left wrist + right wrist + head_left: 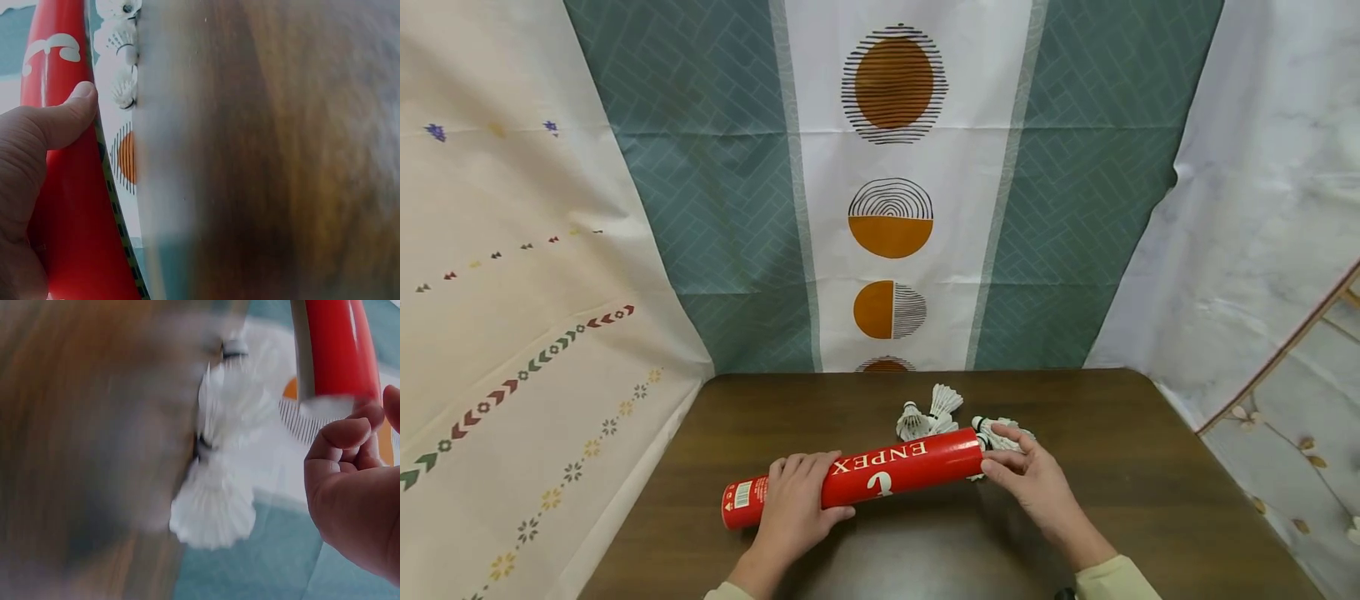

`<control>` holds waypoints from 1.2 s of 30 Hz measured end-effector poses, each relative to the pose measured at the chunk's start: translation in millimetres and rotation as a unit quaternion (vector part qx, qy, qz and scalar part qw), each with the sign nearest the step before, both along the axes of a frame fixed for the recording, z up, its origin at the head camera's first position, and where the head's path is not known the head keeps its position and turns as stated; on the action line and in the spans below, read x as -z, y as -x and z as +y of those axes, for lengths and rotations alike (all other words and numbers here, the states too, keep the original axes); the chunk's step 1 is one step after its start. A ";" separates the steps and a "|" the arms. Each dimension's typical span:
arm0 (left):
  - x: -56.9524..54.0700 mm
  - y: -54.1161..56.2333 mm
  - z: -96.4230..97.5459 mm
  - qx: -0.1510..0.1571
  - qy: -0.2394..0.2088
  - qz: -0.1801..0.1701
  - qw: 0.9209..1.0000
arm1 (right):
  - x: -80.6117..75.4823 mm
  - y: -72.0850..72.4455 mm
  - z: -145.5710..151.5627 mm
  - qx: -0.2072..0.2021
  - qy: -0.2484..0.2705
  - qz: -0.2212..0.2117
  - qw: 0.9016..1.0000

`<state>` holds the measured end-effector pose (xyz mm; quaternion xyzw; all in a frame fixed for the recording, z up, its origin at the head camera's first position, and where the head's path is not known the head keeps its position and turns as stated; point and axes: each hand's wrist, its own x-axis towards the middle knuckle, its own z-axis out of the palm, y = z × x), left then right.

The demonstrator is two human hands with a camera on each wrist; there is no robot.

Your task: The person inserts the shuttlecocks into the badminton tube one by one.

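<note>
A long red shuttlecock tube (901,463) lies across the middle, its right end raised higher than its left. My left hand (797,498) grips it left of centre, the thumb (70,119) along its near side. The right hand (1028,477) is at the tube's right end, fingers loosely bent and fingertips right at the mouth. In the right wrist view the bent fingers (351,447) sit beside the tube's rim, with no separate thing showing between them. Just behind the mouth lie white feather shuttlecocks (1003,428), partly hidden by the tube and right hand.
More shuttlecocks (929,419) lie in a loose group behind the tube. Everything rests on a dark brown wooden table (1101,450). A patterned cloth (895,167) hangs at its back edge, with pale cloths on both sides.
</note>
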<state>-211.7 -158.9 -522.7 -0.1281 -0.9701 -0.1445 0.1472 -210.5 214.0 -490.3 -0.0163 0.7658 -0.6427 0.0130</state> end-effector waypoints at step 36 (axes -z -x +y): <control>3.1 0.2 -11.8 -0.013 0.003 0.001 1.000 | 3.7 34.0 82.4 0.137 -0.226 -0.002 0.965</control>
